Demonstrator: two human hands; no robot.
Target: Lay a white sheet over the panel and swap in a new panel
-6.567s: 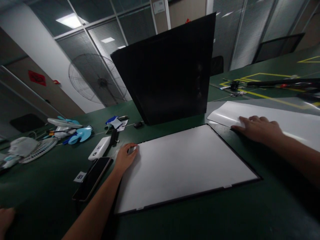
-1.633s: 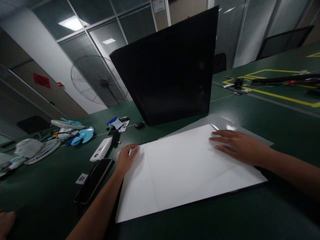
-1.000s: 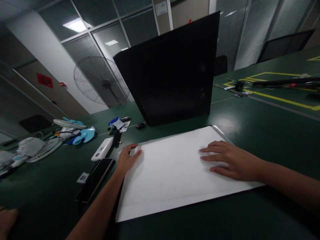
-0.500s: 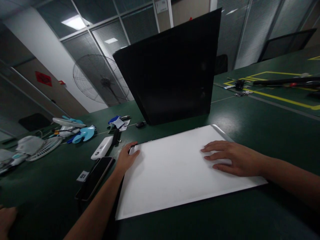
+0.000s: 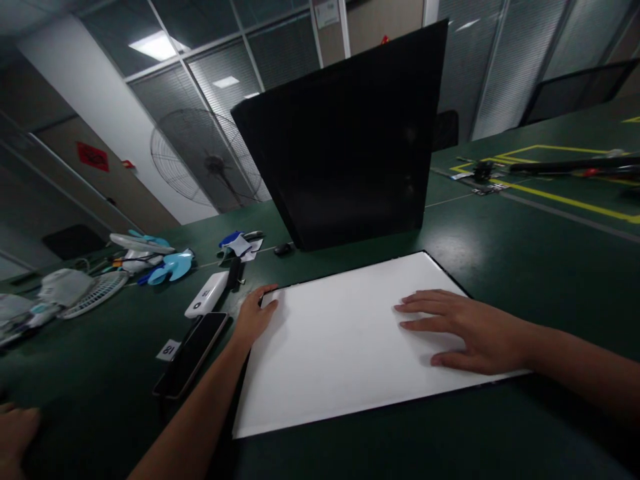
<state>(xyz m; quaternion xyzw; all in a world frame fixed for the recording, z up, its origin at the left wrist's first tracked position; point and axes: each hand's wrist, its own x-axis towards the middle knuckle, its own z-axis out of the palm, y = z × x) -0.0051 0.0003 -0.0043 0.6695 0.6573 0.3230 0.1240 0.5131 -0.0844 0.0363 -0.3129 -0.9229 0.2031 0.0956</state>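
Observation:
A flat white sheet [image 5: 340, 347] with a dark rim showing along its edges lies on the green table. My left hand [image 5: 254, 315] grips its far left corner, thumb on top and the other fingers around the edge, partly hidden. Over the right part of the sheet, my right hand [image 5: 460, 333] lies with fingers spread and holds nothing. Just beyond the sheet stands a large black panel [image 5: 345, 147], leaning at a tilt.
Left of my left arm lie a dark phone [image 5: 193, 357], a numbered label [image 5: 169, 350] and a white power bank [image 5: 207, 295]. Fan parts [image 5: 173, 267] sit farther left. Another person's hand [image 5: 17, 427] shows at lower left. Yellow tape [image 5: 565, 200] marks the table at right.
The sheet's right edge, raised in a pale lip before, now lies flat with the dark rim showing. My right hand has shifted slightly toward me, its fingers wider apart. The left hand keeps its place.

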